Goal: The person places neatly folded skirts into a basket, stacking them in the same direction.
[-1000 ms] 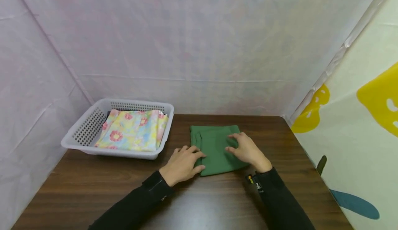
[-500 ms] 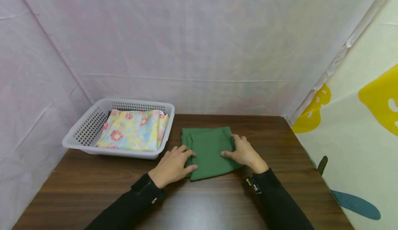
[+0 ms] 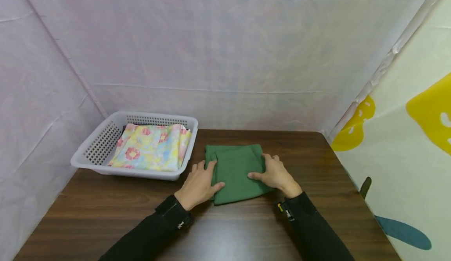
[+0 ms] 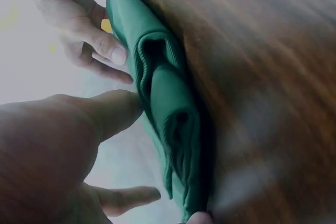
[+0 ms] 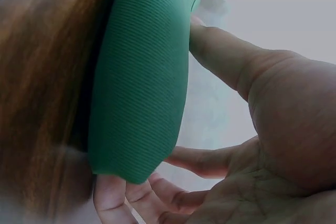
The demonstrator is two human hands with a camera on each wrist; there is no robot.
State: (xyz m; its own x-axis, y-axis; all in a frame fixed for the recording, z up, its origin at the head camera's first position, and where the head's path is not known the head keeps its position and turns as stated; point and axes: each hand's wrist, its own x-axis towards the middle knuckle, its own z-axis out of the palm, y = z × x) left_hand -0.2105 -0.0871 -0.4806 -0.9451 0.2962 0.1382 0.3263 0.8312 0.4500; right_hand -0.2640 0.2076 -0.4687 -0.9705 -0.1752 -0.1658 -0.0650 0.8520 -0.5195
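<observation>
A folded green cloth [image 3: 235, 173] lies on the brown wooden table [image 3: 225, 233], its layered edge showing in the left wrist view. My left hand [image 3: 198, 185] is at its left side, thumb and index finger spread onto the top and other fingers along the edge. On the opposite side, my right hand [image 3: 278, 176] holds the right edge, thumb on top and fingertips curled at the far corner. The right wrist view shows those fingertips against the end of the thick ribbed green fold [image 5: 142, 77]. The cloth's underside is hidden.
At the back left of the table stands a white perforated plastic basket [image 3: 84, 165]. Folded floral fabric [image 3: 151, 147] in yellow, pink and blue lies in it, over something dark. Pale fabric sheeting [image 3: 225, 57] hangs behind the table and along both sides.
The green cloth has shifted left and slightly toward me, both hands moving with it. Since half a second ago, my left hand's fingers have swung farther up along the left edge.
</observation>
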